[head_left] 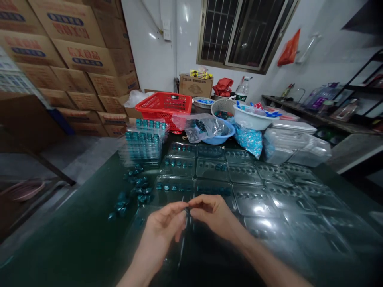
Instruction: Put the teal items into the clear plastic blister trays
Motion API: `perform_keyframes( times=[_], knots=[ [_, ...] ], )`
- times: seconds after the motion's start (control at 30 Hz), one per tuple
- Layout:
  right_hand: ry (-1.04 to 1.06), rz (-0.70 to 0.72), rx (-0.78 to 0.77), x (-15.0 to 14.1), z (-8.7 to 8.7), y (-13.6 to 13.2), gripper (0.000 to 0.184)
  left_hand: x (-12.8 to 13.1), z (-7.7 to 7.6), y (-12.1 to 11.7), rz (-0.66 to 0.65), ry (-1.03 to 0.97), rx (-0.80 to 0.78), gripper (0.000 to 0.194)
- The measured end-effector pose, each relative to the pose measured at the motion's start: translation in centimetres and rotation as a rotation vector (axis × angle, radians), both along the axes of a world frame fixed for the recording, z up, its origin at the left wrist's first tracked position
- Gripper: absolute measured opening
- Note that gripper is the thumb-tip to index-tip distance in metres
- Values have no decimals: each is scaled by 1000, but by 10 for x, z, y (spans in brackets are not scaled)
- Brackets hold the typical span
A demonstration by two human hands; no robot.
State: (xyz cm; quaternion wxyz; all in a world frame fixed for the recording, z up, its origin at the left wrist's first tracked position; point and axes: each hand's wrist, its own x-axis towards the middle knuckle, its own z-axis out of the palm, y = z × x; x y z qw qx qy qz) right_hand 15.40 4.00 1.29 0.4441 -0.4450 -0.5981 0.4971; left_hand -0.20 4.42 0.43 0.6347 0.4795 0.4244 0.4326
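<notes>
My left hand (161, 229) and my right hand (215, 215) meet above the near part of the dark green table. Thumb and fingers of both are pinched together at a small dark bit that I cannot make out. Beneath and around them lie clear plastic trays (251, 199) in rows, each with a line of small moulded hollows. Shiny teal pieces (166, 187) sit in the hollows of some trays on the left side. Left of the rows is a loose heap of the same teal pieces (142, 185). Behind it rises a stack of filled trays (142, 145).
Along the far side stand a red basket (163, 105), a blue basin (220, 137) with a plastic bag, a white basin (254, 117) and stacked clear packs (295, 145). Cardboard boxes (80, 56) are piled at the left. A dark counter (323, 109) runs at the right.
</notes>
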Motion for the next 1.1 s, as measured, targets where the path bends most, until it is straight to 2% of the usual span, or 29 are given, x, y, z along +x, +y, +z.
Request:
perform_keyframes(
  times=[0.1,0.2,0.37,0.5,0.63,0.73,0.83,0.93,1.03,1.1],
  knots=[
    [97,-76,-21,-3,-5,-8,15,3,0,-5,26,27,42,16],
    [126,-84,-45,-7,-9,-17,15,7,-3,-10,91,37,65,12],
    [33,-153,2,-10,-14,-29,9,14,-12,-16,137,50,25,15],
    [-53,-173,55,-9,-17,-34,2,14,-16,-18,64,2,-3,20],
    [-63,-96,18,-5,-14,-36,12,15,-10,-20,-49,-5,-44,23],
    [38,-91,-7,-4,-10,-37,14,15,-3,-22,-147,-33,-142,27],
    [205,-140,-58,-8,-11,-37,15,14,-1,-24,-245,-167,-256,25],
    [259,-179,-84,-13,-15,-35,17,13,-3,-21,-201,-314,-307,21],
    [82,-309,67,-14,-13,-33,9,13,-3,-14,-105,-390,-366,16],
    [-64,-324,204,-13,-9,-32,21,13,-3,-9,-91,-405,-399,15]
  ],
)
